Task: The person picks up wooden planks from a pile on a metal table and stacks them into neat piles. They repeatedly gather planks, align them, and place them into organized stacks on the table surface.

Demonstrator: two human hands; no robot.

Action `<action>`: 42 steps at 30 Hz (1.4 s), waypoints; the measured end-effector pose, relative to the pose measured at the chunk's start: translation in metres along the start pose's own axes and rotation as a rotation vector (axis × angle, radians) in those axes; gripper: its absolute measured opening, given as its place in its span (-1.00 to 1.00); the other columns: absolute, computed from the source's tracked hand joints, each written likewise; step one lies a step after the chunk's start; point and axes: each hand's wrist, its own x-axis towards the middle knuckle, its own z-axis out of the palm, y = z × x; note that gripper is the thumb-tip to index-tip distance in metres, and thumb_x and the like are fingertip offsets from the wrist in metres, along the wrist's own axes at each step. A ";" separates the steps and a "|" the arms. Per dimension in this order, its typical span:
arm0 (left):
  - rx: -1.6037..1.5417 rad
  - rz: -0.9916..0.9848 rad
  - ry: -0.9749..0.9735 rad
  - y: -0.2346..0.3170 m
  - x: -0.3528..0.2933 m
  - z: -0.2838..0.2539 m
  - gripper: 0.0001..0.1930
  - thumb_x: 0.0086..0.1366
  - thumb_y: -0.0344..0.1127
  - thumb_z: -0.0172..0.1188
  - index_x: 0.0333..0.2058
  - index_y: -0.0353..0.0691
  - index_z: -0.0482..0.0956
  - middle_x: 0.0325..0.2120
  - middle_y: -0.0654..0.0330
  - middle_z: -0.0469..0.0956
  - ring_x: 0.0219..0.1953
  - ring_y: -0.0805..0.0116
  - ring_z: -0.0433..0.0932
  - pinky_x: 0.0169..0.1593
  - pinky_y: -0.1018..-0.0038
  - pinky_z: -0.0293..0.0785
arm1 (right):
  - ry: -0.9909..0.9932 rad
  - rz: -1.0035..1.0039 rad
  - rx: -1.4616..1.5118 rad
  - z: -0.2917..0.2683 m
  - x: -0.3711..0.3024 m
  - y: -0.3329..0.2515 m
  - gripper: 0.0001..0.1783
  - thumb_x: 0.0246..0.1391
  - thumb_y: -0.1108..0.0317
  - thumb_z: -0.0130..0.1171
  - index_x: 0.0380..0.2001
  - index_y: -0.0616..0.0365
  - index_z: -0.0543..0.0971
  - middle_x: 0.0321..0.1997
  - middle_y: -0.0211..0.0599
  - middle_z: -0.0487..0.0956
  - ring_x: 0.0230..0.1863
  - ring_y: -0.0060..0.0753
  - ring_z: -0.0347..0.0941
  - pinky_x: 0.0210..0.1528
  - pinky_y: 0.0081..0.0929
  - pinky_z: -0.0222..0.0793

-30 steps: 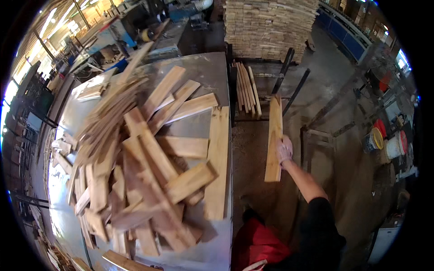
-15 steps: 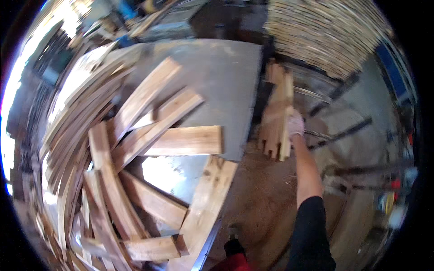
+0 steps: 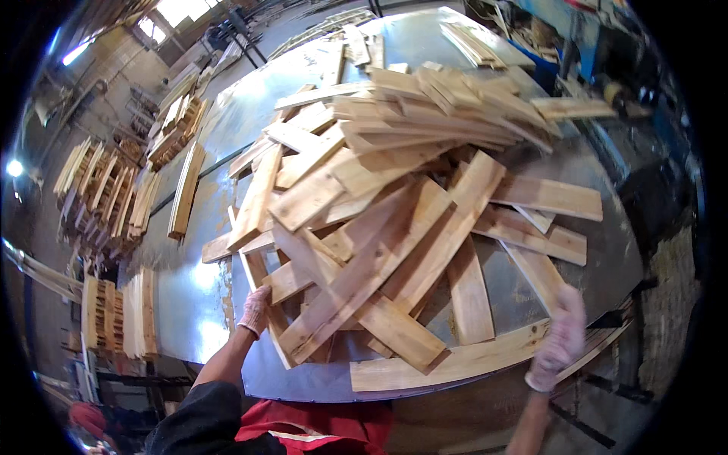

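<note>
1. Wooden boards [image 3: 371, 282], heaped crisscross over the middle of the worktop [image 3: 189, 292].
2. Left hand [image 3: 256, 311], gloved, near the worktop's front edge, partly curled against the boards; cannot tell if gripping.
3. Right hand [image 3: 560, 339], blurred, above the worktop's front right; cannot tell how open or whether loaded.

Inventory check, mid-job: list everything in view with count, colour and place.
Metal table: one, grey, centre.
Loose boards: many, light brown, heaped mid-table.
Near-edge board: one, pale brown, along the table's near edge, right of centre.
Stacked boards: several stacks, light brown, left of picture.
Machinery: count unclear, blue, upper right.
Lit lamps: at least two, white, left.
Red garment: one, red, lower edge.
Black sleeve: one, black, lower left.
Left hand: one, pale glove, at the heap's left front.
Right hand: one, pale glove, blurred, by the near-edge board's right end.
</note>
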 end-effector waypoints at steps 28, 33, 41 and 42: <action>-0.810 -0.319 -0.451 0.027 0.056 -0.256 -0.46 0.19 -0.28 0.22 0.11 -0.47 0.45 -0.16 -0.11 0.65 -0.19 0.05 0.70 -0.08 0.17 0.71 | -0.550 -0.452 -1.060 0.659 -0.058 -0.125 -0.27 0.24 -0.18 0.12 0.27 0.15 0.47 0.36 0.16 0.40 0.34 0.18 0.32 0.40 -0.07 0.21; -0.831 -0.355 -0.299 0.024 0.059 -0.290 -0.55 0.11 -0.41 0.28 0.01 -0.32 0.48 -0.31 0.13 0.60 -0.32 0.24 0.65 -0.17 0.29 0.69 | -0.410 0.672 -1.215 0.658 0.045 -0.102 -0.02 -0.08 -0.07 0.28 0.40 0.06 0.25 0.42 0.11 0.24 0.41 0.25 0.27 0.37 0.08 0.29; -0.820 -0.265 -0.337 0.093 0.126 -0.218 -0.53 0.20 -0.41 0.28 0.10 -0.33 0.50 -0.19 0.15 0.63 -0.22 0.34 0.63 -0.17 0.38 0.67 | -0.439 0.236 -0.832 0.605 -0.152 -0.186 0.01 0.09 -0.05 0.30 0.44 0.29 0.14 0.47 0.48 0.08 0.39 0.37 0.26 0.25 -0.08 0.46; -0.793 -0.237 -0.392 0.097 0.132 -0.200 -0.55 0.27 -0.35 0.27 0.12 -0.30 0.50 -0.20 0.17 0.62 -0.20 0.34 0.63 -0.14 0.38 0.65 | -0.446 0.248 -0.832 0.608 -0.188 -0.202 0.05 0.11 -0.05 0.29 0.46 0.36 0.09 0.49 0.54 0.03 0.41 0.38 0.24 0.26 -0.10 0.47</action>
